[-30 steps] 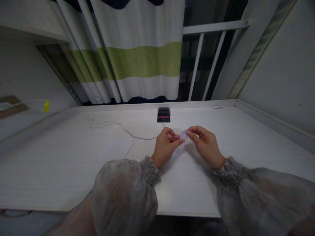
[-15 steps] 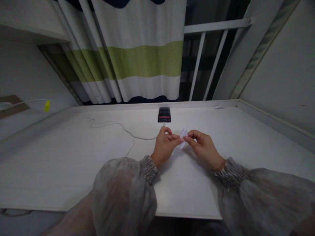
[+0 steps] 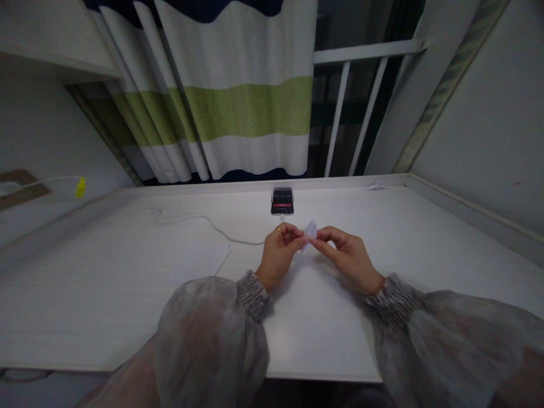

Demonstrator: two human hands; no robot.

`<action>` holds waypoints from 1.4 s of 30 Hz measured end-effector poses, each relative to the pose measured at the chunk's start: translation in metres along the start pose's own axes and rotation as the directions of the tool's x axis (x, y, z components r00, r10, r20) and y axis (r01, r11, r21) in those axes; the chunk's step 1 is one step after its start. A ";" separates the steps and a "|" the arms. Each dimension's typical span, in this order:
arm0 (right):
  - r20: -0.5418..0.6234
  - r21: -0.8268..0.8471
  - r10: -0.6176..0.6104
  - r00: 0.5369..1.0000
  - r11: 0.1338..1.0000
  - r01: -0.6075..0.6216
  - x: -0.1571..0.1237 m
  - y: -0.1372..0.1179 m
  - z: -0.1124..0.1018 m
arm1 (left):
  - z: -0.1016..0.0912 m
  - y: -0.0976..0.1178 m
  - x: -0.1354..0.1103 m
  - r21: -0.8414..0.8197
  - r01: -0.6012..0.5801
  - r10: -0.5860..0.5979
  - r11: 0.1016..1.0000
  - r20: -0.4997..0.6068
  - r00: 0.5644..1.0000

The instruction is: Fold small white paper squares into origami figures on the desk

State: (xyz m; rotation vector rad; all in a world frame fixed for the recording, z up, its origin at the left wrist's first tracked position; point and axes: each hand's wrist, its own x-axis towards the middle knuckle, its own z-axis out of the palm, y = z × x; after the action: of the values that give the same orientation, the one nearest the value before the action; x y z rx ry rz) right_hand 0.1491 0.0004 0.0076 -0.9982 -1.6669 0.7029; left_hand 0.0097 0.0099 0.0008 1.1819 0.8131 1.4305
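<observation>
A small folded piece of white paper is held just above the white table, pinched between both of my hands. My left hand, with a ring on one finger, grips its left side with closed fingers. My right hand pinches its right side between thumb and fingertips. Both wrists come out of loose grey sleeves.
A phone lies beyond my hands, with a white cable running left across the table. A flat white sheet lies to the left. A small paper scrap sits at the far right corner. A striped curtain and window bars stand behind.
Both hands have shifted slightly left and closer together, and the paper has turned between the fingertips.
</observation>
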 end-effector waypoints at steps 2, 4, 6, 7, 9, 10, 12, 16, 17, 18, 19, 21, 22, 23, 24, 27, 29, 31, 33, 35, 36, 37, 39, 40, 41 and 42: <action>-0.012 0.012 0.005 1.000 1.000 -0.005 0.000 0.002 0.001 | 0.000 -0.001 0.000 0.028 -0.023 0.024 0.999 -0.009 1.000; -0.029 0.021 0.012 1.000 1.000 -0.011 0.000 0.003 0.002 | 0.000 0.000 0.000 0.079 -0.034 0.035 0.996 -0.020 0.999; -0.052 0.021 0.015 0.999 1.000 -0.014 -0.001 0.004 0.002 | 0.000 0.001 -0.001 0.149 -0.056 0.061 0.987 -0.031 0.998; -0.063 0.018 0.017 0.998 1.000 -0.016 -0.001 0.003 0.002 | 0.001 0.002 -0.002 0.179 -0.068 0.074 0.982 -0.029 0.997; -0.085 -0.002 0.019 0.996 1.000 -0.020 -0.001 0.002 0.002 | 0.002 0.005 -0.004 0.205 -0.070 0.071 0.976 0.001 0.997; -0.095 -0.019 0.020 0.995 1.000 -0.022 -0.001 0.001 0.002 | 0.003 0.006 -0.006 0.198 -0.053 0.050 0.979 0.023 0.998; -0.108 -0.057 0.019 0.994 0.998 -0.025 -0.001 0.000 0.001 | 0.005 0.008 -0.008 0.154 0.012 -0.022 0.988 0.068 0.997; -0.058 -0.072 -0.002 0.998 0.997 -0.002 -0.001 0.001 0.000 | 0.006 0.009 -0.009 0.020 0.144 -0.145 0.989 0.137 0.980; -0.034 -0.051 -0.010 0.999 0.999 0.009 -0.001 0.001 0.000 | 0.006 0.009 -0.009 -0.009 0.160 -0.157 0.987 0.140 0.978; -0.015 -0.021 -0.017 1.000 1.000 0.017 -0.001 0.002 0.000 | 0.005 0.008 -0.008 -0.034 0.168 -0.161 0.985 0.137 0.977; -0.007 0.015 -0.022 1.000 1.000 0.022 -0.001 0.003 0.001 | 0.005 0.007 -0.008 -0.052 0.170 -0.162 0.984 0.131 0.978; -0.013 0.085 -0.030 0.999 0.996 0.031 -0.001 0.005 0.001 | 0.004 0.006 -0.007 -0.070 0.168 -0.160 0.983 0.117 0.980; -0.023 0.109 -0.036 0.999 0.993 0.038 -0.001 0.006 0.001 | 0.004 0.005 -0.007 -0.072 0.167 -0.159 0.983 0.114 0.981; -0.031 0.125 -0.042 0.999 0.991 0.045 -0.001 0.007 0.001 | 0.003 0.004 -0.007 -0.073 0.166 -0.157 0.984 0.111 0.981; -0.036 0.135 -0.047 0.998 0.990 0.052 -0.001 0.007 0.001 | 0.003 0.004 -0.007 -0.074 0.162 -0.154 0.984 0.108 0.982; -0.033 0.152 -0.042 0.999 0.987 0.047 -0.001 0.008 0.000 | 0.004 0.004 -0.007 -0.083 0.150 -0.141 0.985 0.112 0.984; -0.031 0.159 -0.025 0.999 0.987 0.030 -0.001 0.007 0.000 | 0.004 0.004 -0.006 -0.105 0.140 -0.128 0.985 0.107 0.986; -0.033 0.164 -0.003 0.999 0.986 0.008 0.000 0.006 0.000 | 0.004 0.004 -0.006 -0.127 0.127 -0.115 0.984 0.095 0.989; -0.039 0.187 0.020 0.999 0.982 -0.012 0.000 0.005 0.000 | 0.004 0.004 -0.005 -0.142 0.113 -0.101 0.983 0.093 0.991; -0.040 0.222 0.049 0.998 0.974 -0.039 0.001 0.004 0.000 | 0.003 0.004 -0.005 -0.141 0.100 -0.086 0.985 0.101 0.991; -0.037 0.239 0.065 0.997 0.970 -0.054 0.001 0.003 0.000 | 0.003 0.004 -0.005 -0.139 0.093 -0.079 0.986 0.102 0.992; -0.033 0.252 0.079 0.996 0.965 -0.068 0.002 0.003 0.000 | 0.003 0.003 -0.005 -0.133 0.087 -0.073 0.987 0.102 0.992; -0.025 0.269 0.103 0.994 0.959 -0.092 0.002 0.002 0.000 | 0.002 0.002 -0.004 -0.119 0.077 -0.065 0.990 0.098 0.993; -0.023 0.277 0.112 0.993 0.956 -0.101 0.002 0.001 0.000 | 0.001 0.001 -0.004 -0.111 0.073 -0.062 0.991 0.099 0.993; -0.023 0.284 0.120 0.993 0.953 -0.108 0.001 0.001 0.000 | 0.001 0.000 -0.004 -0.099 0.066 -0.056 0.993 0.102 0.993; -0.023 0.290 0.127 0.992 0.950 -0.115 0.001 0.000 0.000 | 0.000 -0.001 -0.003 -0.083 0.055 -0.046 0.995 0.108 0.993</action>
State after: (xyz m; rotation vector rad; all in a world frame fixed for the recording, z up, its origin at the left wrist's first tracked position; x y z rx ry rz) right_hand 0.1488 0.0015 0.0079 -0.9027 -1.4256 0.9704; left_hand 0.0098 0.0068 -0.0008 1.1538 0.6968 1.3367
